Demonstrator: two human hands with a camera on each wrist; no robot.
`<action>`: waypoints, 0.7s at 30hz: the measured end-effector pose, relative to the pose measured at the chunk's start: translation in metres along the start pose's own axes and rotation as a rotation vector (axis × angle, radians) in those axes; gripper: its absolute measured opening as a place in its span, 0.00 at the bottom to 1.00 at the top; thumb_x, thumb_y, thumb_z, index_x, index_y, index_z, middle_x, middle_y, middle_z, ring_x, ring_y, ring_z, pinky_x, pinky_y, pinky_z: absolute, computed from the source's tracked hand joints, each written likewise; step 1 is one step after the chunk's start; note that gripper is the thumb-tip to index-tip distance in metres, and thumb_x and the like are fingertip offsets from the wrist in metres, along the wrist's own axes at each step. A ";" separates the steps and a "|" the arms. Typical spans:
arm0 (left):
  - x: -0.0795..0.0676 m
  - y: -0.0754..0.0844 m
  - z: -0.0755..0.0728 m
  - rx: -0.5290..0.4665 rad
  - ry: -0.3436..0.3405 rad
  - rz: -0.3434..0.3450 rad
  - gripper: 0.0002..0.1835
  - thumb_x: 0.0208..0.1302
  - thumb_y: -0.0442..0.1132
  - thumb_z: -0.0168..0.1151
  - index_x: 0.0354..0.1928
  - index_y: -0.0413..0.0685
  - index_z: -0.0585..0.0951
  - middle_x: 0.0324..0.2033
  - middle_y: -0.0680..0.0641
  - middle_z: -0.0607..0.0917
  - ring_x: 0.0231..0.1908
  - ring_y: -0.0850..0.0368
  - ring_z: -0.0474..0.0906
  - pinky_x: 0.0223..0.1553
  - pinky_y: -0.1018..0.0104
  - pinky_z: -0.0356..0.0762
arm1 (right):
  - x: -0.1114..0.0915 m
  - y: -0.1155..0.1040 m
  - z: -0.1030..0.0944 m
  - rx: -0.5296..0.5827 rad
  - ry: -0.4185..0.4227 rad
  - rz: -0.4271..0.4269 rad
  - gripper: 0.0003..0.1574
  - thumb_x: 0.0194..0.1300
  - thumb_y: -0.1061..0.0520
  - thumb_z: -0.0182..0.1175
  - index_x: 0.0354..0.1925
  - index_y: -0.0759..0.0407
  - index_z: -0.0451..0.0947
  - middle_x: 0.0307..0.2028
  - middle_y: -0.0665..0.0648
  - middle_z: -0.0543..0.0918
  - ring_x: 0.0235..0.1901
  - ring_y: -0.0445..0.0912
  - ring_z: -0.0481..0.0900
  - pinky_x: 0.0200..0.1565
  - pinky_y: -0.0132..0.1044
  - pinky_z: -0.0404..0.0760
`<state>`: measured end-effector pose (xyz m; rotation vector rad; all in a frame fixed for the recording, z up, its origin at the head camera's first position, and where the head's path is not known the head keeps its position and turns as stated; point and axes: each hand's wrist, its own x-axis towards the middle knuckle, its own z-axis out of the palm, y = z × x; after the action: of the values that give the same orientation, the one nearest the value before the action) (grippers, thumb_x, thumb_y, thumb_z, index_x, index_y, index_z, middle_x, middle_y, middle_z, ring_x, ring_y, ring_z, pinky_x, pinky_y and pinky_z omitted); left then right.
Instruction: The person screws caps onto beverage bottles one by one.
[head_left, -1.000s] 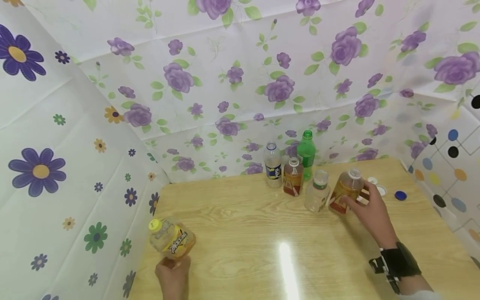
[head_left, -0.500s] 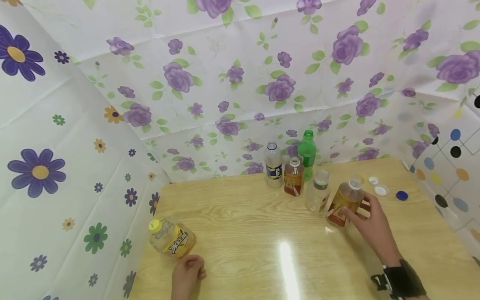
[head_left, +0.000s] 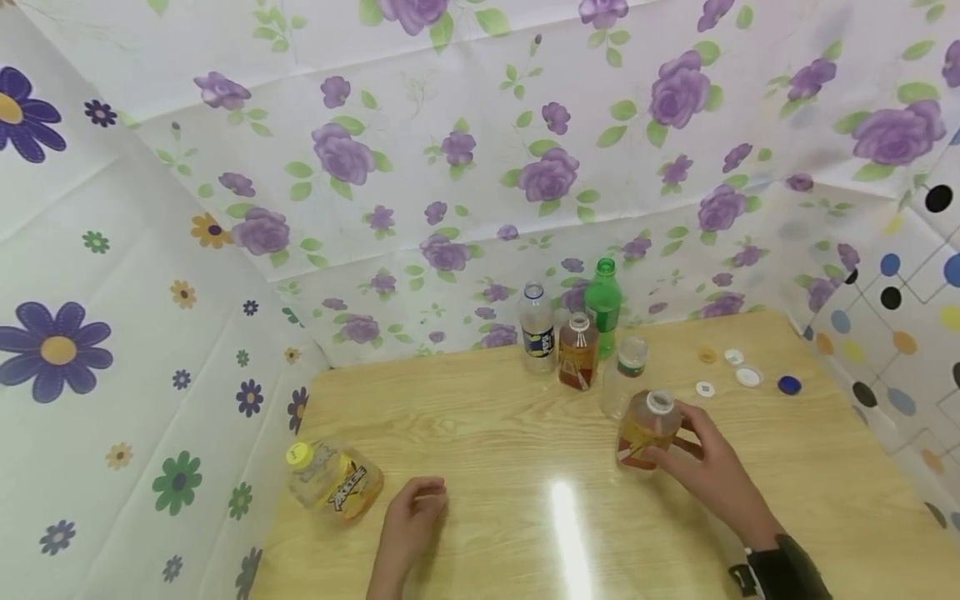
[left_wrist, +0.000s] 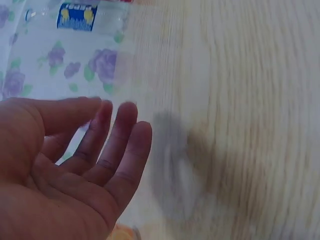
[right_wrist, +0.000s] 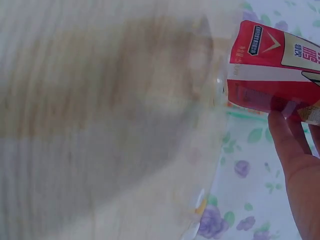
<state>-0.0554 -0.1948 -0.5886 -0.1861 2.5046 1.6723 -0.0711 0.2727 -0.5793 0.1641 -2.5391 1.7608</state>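
My right hand (head_left: 712, 475) grips a clear uncapped bottle (head_left: 647, 432) with a red and yellow label, thumb on the near side and fingers round the far side. In the right wrist view its red label (right_wrist: 270, 75) shows large beside the fingers. A clear bottle with a green neck band (head_left: 632, 357) is partly hidden behind it. Over the middle left of the table, my left hand (head_left: 408, 525) is unoccupied, its fingers loosely bent, as the left wrist view also shows. Left of that hand is a yellow-capped bottle (head_left: 337, 483) with a yellow label.
A blue-labelled clear bottle (head_left: 537, 337), a similar red-labelled bottle (head_left: 578, 354) and a green bottle (head_left: 604, 304) stand at the back. Loose caps lie at the back right, including a blue cap (head_left: 789, 385) and an orange cap (head_left: 707, 355). Floral sheets border the wooden table (head_left: 465, 442).
My left hand has come away from the yellow-capped bottle and moved right. The right hand has brought its bottle left and nearer, in front of the green-banded bottle; a small white cap now shows.
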 end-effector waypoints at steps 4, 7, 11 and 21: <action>0.002 0.006 0.013 -0.013 -0.074 0.064 0.29 0.74 0.41 0.69 0.72 0.42 0.73 0.70 0.35 0.71 0.67 0.32 0.71 0.64 0.37 0.76 | -0.002 0.002 0.008 0.003 -0.040 -0.032 0.47 0.71 0.48 0.73 0.79 0.34 0.61 0.72 0.45 0.69 0.70 0.47 0.68 0.65 0.54 0.78; 0.005 0.013 0.026 0.008 -0.137 0.133 0.37 0.71 0.45 0.72 0.76 0.43 0.69 0.74 0.36 0.65 0.72 0.29 0.63 0.69 0.31 0.67 | -0.002 -0.003 0.016 0.035 -0.064 -0.023 0.47 0.69 0.48 0.74 0.78 0.34 0.63 0.72 0.45 0.69 0.70 0.50 0.68 0.65 0.51 0.78; 0.009 0.028 0.046 0.040 -0.251 0.233 0.46 0.65 0.46 0.77 0.80 0.47 0.65 0.78 0.36 0.57 0.75 0.27 0.56 0.71 0.28 0.60 | -0.003 -0.010 0.028 0.073 -0.090 -0.020 0.47 0.69 0.48 0.74 0.78 0.33 0.63 0.72 0.46 0.70 0.70 0.52 0.68 0.65 0.56 0.78; 0.011 0.062 0.087 0.055 -0.436 0.384 0.59 0.61 0.48 0.81 0.86 0.71 0.51 0.85 0.46 0.41 0.81 0.34 0.42 0.70 0.24 0.56 | -0.007 -0.029 0.049 0.093 -0.136 -0.097 0.46 0.66 0.50 0.76 0.76 0.35 0.66 0.71 0.44 0.72 0.69 0.46 0.71 0.64 0.56 0.79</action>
<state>-0.0735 -0.0910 -0.5675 0.6335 2.3387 1.5423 -0.0600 0.2168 -0.5700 0.4172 -2.4911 1.8921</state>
